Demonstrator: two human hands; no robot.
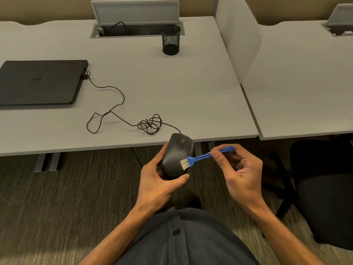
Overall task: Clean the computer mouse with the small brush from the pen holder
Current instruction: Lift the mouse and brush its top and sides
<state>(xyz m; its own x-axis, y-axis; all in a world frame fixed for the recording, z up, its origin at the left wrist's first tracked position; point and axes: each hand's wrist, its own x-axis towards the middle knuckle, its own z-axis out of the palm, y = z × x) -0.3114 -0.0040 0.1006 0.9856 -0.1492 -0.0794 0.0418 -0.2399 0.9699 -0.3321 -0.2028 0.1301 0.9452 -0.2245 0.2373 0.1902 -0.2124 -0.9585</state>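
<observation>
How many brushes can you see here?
1. The small blue brush is pinched in the right hand, bristles on the mouse held by the left hand. The pen holder looks empty.

Mouse: the black corded computer mouse (176,155) is sitting in the left hand (158,180), off the front edge of the grey laminate desk (172,88).
Brush: the small blue plastic brush (202,156) is lying across from the right hand (240,169), bristles touching the mouse's right side.
Cable: the thin black cable (114,109) is trailing over the desk from mouse to the closed black laptop (41,82) at the left.
Holder: the black wire-mesh pen holder (170,39) is standing at the desk's back, right of the laptop.
</observation>
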